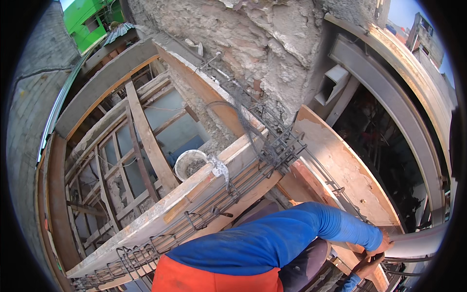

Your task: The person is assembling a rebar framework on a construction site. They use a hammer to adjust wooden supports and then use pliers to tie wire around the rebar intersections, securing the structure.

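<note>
From afar, I see the wooden panel [346, 168] stretch lengthwise up-left, its lower end nearer my left hand [383, 245] than my right hand [366, 266]; I cannot tell either's grip.

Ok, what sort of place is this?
Most likely a building site: there's a tied rebar cage, a plywood formwork panel to its right, and a white bucket holding what looks like grey mortar.

Bright daylight washes the plywood panel [343, 163] before me; the opening [379, 141] beyond is deep shadow; outer edges bow.
</note>
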The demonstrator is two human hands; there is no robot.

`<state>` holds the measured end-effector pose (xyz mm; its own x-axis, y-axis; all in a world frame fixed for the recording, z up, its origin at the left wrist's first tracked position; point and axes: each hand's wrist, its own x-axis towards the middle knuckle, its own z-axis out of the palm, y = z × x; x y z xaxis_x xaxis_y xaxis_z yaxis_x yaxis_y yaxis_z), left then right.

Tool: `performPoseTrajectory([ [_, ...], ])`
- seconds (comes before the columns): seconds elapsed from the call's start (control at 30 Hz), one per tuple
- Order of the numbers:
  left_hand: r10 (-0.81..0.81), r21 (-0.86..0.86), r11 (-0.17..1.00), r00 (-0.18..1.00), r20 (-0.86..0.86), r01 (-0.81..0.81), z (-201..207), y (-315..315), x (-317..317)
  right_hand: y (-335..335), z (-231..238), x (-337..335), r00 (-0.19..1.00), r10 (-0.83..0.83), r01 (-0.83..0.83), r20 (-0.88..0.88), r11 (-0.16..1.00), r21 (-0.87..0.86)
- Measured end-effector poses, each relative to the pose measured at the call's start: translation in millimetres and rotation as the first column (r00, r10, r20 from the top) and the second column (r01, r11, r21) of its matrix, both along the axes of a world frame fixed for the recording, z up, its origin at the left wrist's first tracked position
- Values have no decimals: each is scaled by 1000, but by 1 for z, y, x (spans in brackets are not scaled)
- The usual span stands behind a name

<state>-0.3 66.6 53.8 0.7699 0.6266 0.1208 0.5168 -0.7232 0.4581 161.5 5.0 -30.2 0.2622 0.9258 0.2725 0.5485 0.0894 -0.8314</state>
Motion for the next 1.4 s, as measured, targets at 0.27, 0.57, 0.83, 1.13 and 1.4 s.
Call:
performPoseTrajectory([
  [0.27, 217, 192, 932, 897, 386, -308, 37, 20, -2, 23, -15, 25, 980, -48, 56, -194, 998, 36],
  [0.57, 107, -26, 992, 723, 682, -123, -67, -3, -14, 46, -62, 85, 977, -106, 51, 183, 958, 281],
  [0.83, 138, -150, 988, 711, 689, -46, -78, -35, -25, 5, -85, 105, 791, -132, 16, 598, 981, 195],
  [1.13, 427, -272, 902, 603, 674, -335, -75, -65, -100, -29, 22, -19, 524, 71, -31, 849, 997, -64],
  [1.4, 516, -308, 851, 571, 638, -425, -61, -91, -138, -33, 16, 14, 689, 234, -214, 685, 970, -116],
])
